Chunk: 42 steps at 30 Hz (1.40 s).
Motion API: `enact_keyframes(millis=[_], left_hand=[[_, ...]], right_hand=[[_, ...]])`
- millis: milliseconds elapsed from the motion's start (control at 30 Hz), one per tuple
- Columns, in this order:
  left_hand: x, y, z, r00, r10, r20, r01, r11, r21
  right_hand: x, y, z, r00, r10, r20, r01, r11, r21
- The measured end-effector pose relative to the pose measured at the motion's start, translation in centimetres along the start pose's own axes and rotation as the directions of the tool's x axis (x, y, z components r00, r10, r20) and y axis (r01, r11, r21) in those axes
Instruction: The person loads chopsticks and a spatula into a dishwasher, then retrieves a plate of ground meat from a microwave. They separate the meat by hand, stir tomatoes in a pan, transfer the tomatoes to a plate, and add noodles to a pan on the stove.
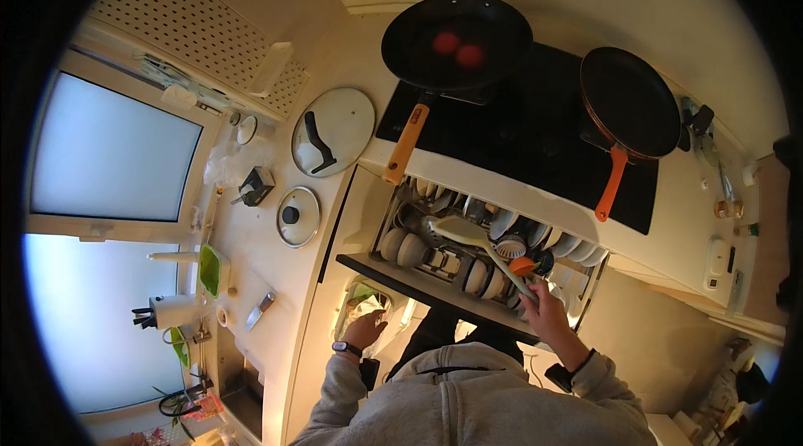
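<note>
My right hand grips the handle end of a pale green spatula, whose broad head lies over the open dish drawer. Bowls, plates and an orange utensil fill the drawer's racks under it. My left hand hangs with its fingers apart and holds nothing, to the left of the drawer's front, over a bin with scraps in it. Above the drawer, a black wok with a wooden handle and a frying pan with an orange handle stand on the hob.
Two glass lids lie on the left counter. A cleaver, a green basket and a knife block are nearer the window. The sink is at the lower left. The wok's handle juts over the counter's edge.
</note>
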State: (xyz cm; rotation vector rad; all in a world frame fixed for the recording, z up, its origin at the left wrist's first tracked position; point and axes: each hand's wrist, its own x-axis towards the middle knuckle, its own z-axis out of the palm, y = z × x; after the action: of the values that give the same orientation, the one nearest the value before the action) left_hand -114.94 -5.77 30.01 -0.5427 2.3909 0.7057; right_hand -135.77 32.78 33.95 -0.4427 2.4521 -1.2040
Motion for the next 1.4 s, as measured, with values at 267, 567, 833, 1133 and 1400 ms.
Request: enact_keyframes(millis=[267,567,833,1133,1400], left_hand=[[6.0,-2.8,-3.7,0.985,0.138,0.105,-0.142,0.989,0.035],[11.7,-4.3,-5.9,0.952,0.284,0.118,-0.281,0.959,-0.038],[14.2,-7.0,-4.4,0.944,0.319,0.084,-0.304,0.94,-0.155],[12.9,-8.7,-5.3,0.985,0.17,0.031,-0.159,0.965,-0.209],[13.2,-7.7,-4.3,0.976,0.206,-0.073,-0.217,0.951,-0.221]], right_hand=[[12.4,-14.6,-12.6,0.887,-0.182,-0.424,0.113,0.977,-0.184],[37.0,-22.0,-17.7,0.898,0.429,-0.097,-0.415,0.754,-0.509],[45.2,-24.7,-18.5,0.555,0.821,0.138,-0.568,0.495,-0.657],[41.8,-17.6,-15.1,0.666,0.702,0.252,-0.68,0.71,-0.183],[41.6,-16.1,-15.6,0.83,0.536,0.153,-0.504,0.839,-0.208]])
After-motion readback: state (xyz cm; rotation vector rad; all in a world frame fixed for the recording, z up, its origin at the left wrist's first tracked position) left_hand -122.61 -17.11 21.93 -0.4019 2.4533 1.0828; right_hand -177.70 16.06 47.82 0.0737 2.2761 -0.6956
